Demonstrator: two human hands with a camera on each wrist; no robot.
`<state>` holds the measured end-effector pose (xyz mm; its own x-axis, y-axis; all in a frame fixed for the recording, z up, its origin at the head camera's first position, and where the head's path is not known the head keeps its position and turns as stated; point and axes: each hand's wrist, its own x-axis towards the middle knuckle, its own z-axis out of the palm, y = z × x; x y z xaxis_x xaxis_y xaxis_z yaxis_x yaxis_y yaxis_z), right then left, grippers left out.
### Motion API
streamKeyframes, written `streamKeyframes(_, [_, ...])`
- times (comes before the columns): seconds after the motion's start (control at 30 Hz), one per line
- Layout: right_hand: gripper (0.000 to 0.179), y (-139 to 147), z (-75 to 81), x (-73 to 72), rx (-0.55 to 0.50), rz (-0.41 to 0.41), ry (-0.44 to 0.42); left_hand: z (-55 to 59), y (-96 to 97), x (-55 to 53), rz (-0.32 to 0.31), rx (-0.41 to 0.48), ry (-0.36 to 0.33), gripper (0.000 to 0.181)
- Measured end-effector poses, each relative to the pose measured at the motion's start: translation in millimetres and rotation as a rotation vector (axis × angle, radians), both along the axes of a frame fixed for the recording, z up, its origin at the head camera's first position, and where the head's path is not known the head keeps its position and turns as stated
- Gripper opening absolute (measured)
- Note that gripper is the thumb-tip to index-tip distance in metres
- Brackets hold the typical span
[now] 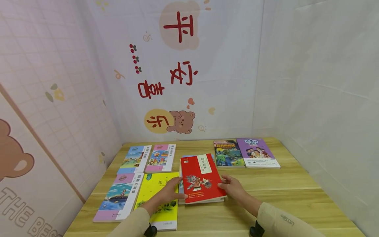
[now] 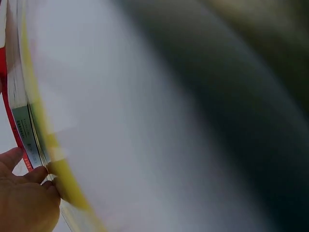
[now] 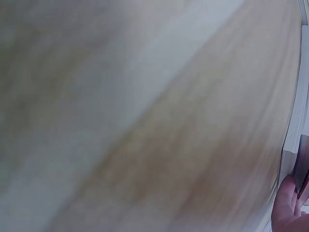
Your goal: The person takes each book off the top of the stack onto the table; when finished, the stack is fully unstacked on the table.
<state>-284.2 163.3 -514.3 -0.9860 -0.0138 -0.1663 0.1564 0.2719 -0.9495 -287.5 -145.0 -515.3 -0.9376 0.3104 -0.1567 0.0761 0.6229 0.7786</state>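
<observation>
A red book (image 1: 196,179) with a cream title panel lies slightly turned on top of other books in the middle of the table. My left hand (image 1: 168,192) grips its left edge, thumb by the lower left corner. In the left wrist view the left hand's fingers (image 2: 36,174) are against the page edges of the stacked books. My right hand (image 1: 234,187) holds the opposite edge of the red book. The right wrist view has the right hand (image 3: 288,205) at the book edges, mostly cut off by the frame. A pale blue cover (image 1: 181,186) peeks out beneath the red book.
Left of the stack lie a yellow book (image 1: 160,214), a pink-and-blue book (image 1: 118,197), a blue-covered book (image 1: 134,159) and a pink-covered book (image 1: 161,158). Behind to the right are a green book (image 1: 228,154) and a purple book (image 1: 257,153). A white curtain (image 1: 225,82) hangs behind the table.
</observation>
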Motion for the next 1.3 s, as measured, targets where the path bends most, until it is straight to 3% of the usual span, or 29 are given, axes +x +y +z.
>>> streamKeyframes(0.1, [0.056,1.1,0.3,-0.9,0.032,0.002,0.007,-0.7,3.4,0.1,-0.020,-0.026,0.037,0.092])
streamKeyframes(0.3, [0.055,1.0,2.7,-5.7,0.023,-0.003,-0.005,-2.5,3.6,-1.3,-0.011,-0.046,0.036,0.095])
streamKeyframes(0.4, [0.053,2.1,4.4,-9.8,0.002,0.032,-0.009,-3.7,3.5,-2.0,-0.011,-0.043,0.032,0.095])
streamKeyframes(0.6, [0.053,7.6,12.2,-11.7,-0.108,0.123,-0.096,-4.3,2.9,-1.5,-0.021,-0.053,0.032,0.096])
streamKeyframes(0.87, [0.058,14.6,15.0,-4.4,-0.232,0.152,-0.134,-1.4,0.5,-1.4,-0.030,-0.067,0.020,0.096])
streamKeyframes(1.07, [0.061,24.1,11.7,2.1,-0.246,0.126,-0.104,-1.2,-2.9,-3.3,-0.067,-0.053,0.028,0.090])
streamKeyframes(1.3, [0.062,41.8,16.4,14.2,-0.263,0.055,-0.088,0.2,-3.1,-2.2,-0.070,-0.064,0.021,0.091])
